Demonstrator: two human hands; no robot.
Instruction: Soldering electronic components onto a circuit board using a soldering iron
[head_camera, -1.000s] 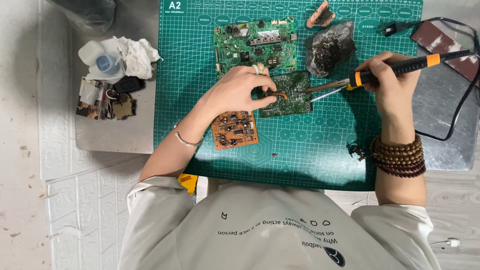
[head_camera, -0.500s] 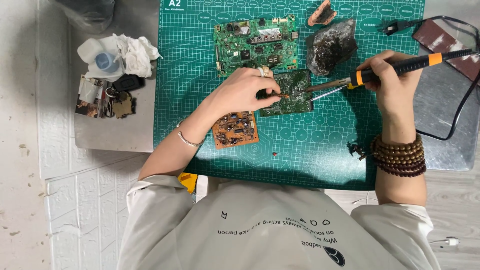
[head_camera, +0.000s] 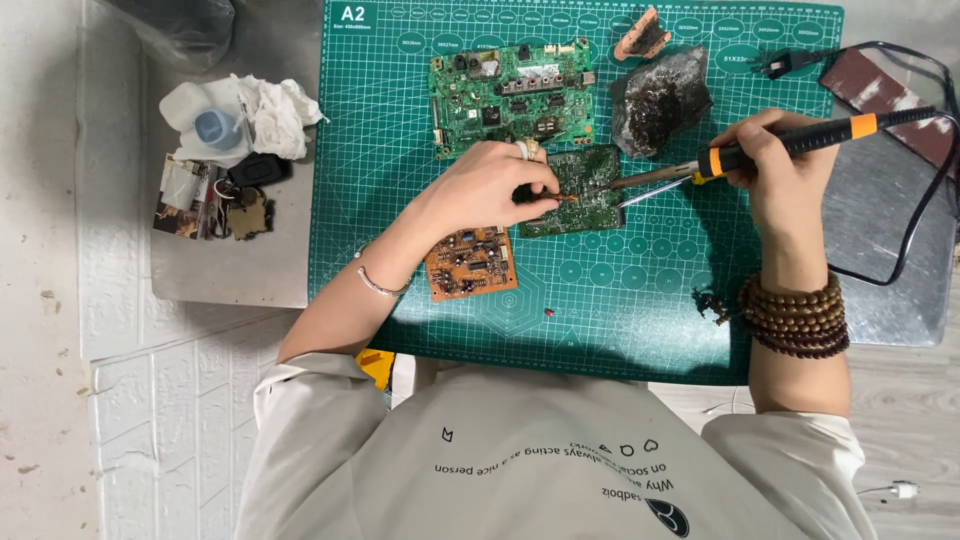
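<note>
My left hand (head_camera: 497, 186) rests on a small green circuit board (head_camera: 588, 185) on the green cutting mat (head_camera: 600, 290), its fingers pinching a tiny part at the board's left side. My right hand (head_camera: 785, 165) grips a black and orange soldering iron (head_camera: 800, 140). The iron's metal tip (head_camera: 640, 182) and a thin strand of solder wire beside it reach the board's right edge. Wooden bead bracelets circle my right wrist.
A larger green circuit board (head_camera: 512, 95) lies at the mat's top, an orange-brown board (head_camera: 470, 262) below my left wrist. A dark lumpy sponge (head_camera: 660, 100) sits right of the large board. Tissue, a bottle cap (head_camera: 215, 128) and keys lie left on a grey slab (head_camera: 230, 265).
My left hand has slid slightly along the small green board. The soldering iron tip stays at the board's right edge.
</note>
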